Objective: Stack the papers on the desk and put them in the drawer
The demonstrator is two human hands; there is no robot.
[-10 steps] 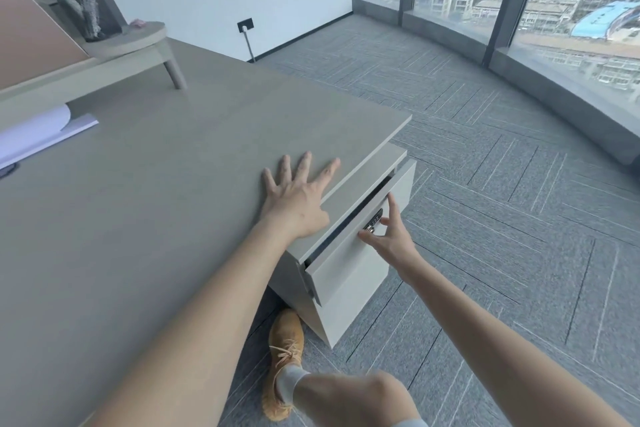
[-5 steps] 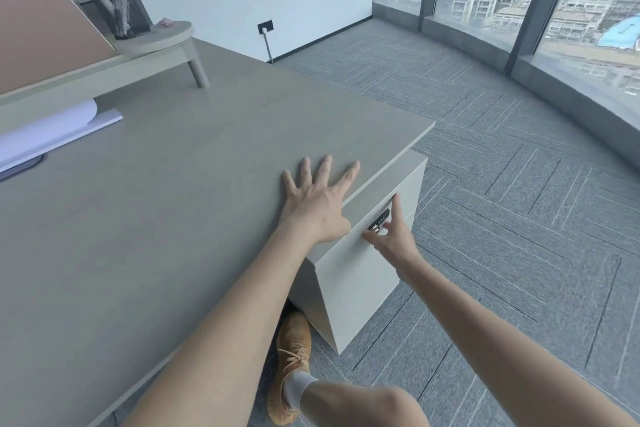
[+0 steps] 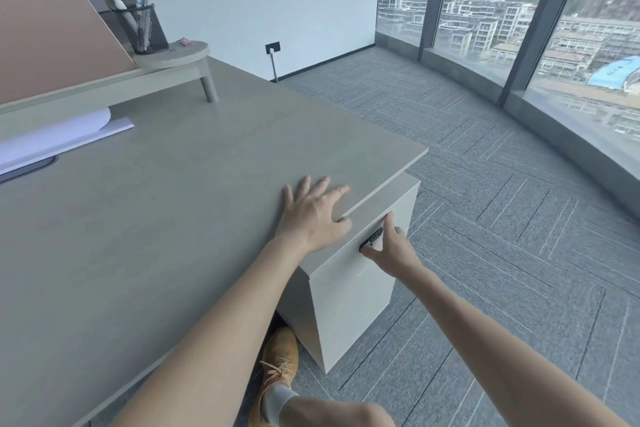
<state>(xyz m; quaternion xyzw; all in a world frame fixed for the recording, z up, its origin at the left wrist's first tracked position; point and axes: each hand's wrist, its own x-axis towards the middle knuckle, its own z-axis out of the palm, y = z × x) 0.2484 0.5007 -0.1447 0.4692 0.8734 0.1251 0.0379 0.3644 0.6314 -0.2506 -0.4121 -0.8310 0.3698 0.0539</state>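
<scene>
At desk's right front corner, drawer (image 3: 377, 250) now shut flush, gap seen a second ago gone. Right hand (image 3: 391, 250) fingers spread loose against drawer front by lock (image 3: 371, 239); left hand (image 3: 313, 215) flat, splayed on desk (image 3: 173, 218). Papers presumably inside, unseen; remaining sheets (image 3: 52, 139) lie near far left edge.

Bright, even daylight from the windows (image 3: 519, 28) at 1–3 o'clock. Soft shadows under the desk (image 3: 173, 218) edge at 6. Wide-angle bowing at edges. Focus sharp; fingertips slightly smeared. No glare.
</scene>
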